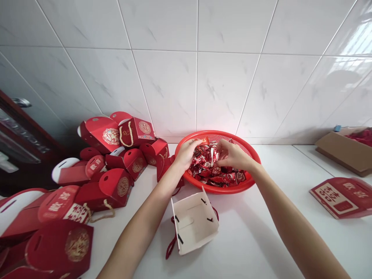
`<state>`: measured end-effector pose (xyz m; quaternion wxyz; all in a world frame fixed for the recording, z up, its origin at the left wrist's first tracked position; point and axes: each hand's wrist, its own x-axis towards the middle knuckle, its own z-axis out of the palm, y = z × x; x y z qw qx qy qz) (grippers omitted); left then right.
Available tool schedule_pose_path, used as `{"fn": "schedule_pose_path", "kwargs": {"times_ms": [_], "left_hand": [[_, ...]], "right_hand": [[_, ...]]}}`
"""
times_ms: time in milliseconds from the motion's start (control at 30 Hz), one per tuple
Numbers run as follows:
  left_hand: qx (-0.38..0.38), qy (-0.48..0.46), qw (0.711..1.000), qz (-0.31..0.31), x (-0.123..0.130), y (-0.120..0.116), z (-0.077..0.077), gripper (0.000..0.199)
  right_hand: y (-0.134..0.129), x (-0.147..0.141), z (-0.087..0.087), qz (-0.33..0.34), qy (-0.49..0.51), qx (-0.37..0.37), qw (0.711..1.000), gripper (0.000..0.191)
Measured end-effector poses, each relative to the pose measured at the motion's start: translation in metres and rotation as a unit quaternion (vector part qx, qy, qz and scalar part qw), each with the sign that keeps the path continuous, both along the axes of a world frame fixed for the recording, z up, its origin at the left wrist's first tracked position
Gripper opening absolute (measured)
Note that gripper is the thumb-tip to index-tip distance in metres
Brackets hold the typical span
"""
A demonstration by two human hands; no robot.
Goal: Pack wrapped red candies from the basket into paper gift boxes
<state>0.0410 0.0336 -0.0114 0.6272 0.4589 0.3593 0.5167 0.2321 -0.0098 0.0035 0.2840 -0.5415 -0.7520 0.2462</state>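
A red plastic basket (216,190) stands near the tiled wall, heaped with red wrapped candies (215,170). My left hand (187,153) is over the basket's left side, its fingers closed around an orange-red wrapped piece (205,141). Over the right part of the heap, my right hand (231,155) curls its fingers down among the candies; what it grips, if anything, I cannot make out. In front of the basket sits an open box (193,228), white inside, with dark red cord at its sides and nothing in it.
Many red gift boxes (107,190), some with rope handles, crowd the left side. At the right lies another red box (344,197), with a brown cardboard box (344,149) holding red material behind it. The tiled wall (226,89) runs along the back.
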Motion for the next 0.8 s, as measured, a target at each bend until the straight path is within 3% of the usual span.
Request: {"fn": "schedule_pose_path", "kwargs": {"times_ms": [133, 300, 533, 800], "left_hand": [[0.053, 0.06, 0.997, -0.003, -0.001, -0.001, -0.005, 0.017], [0.105, 0.092, 0.99, -0.002, -0.002, 0.003, -0.013, 0.015], [0.107, 0.129, 0.984, -0.058, -0.002, 0.0, -0.007, 0.013], [0.11, 0.119, 0.98, -0.114, -0.004, -0.001, -0.006, 0.034]], "right_hand": [[-0.002, -0.012, -0.007, -0.102, -0.018, 0.043, 0.994, 0.041], [-0.007, -0.021, -0.01, -0.162, -0.022, 0.032, 0.986, 0.043], [-0.01, -0.016, -0.013, -0.174, -0.023, -0.003, 0.984, 0.042], [-0.01, -0.013, -0.013, -0.152, 0.038, 0.017, 0.988, 0.041]]}}
